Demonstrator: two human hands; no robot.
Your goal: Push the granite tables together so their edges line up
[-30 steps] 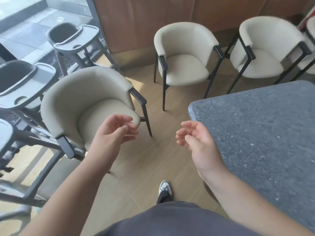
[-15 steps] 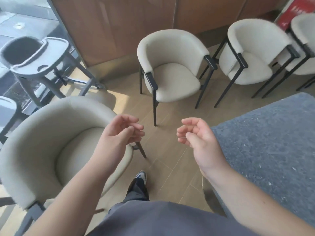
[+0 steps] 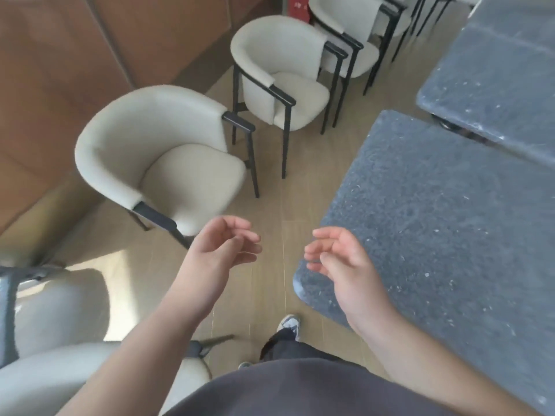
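A dark speckled granite table (image 3: 444,223) fills the right side, its rounded near-left corner just under my right hand (image 3: 342,265). A second granite table (image 3: 504,70) stands beyond it at the upper right, with a gap of floor between the two. My right hand hovers over that corner with fingers loosely curled and apart, holding nothing. My left hand (image 3: 222,247) is raised over the wooden floor to the left of the table, fingers also loosely curled, empty. Neither hand touches a table.
Cream armchairs with black frames stand along the brown wall: one (image 3: 168,157) at left centre, another (image 3: 282,73) behind it, more at the top. Another cream chair (image 3: 60,310) sits at the lower left. My shoe (image 3: 289,324) is on the wooden floor between chair and table.
The view has swung to the right: the grey high chairs have left the frame and a second granite table has come into view. Both hands keep the same loose, empty pose.
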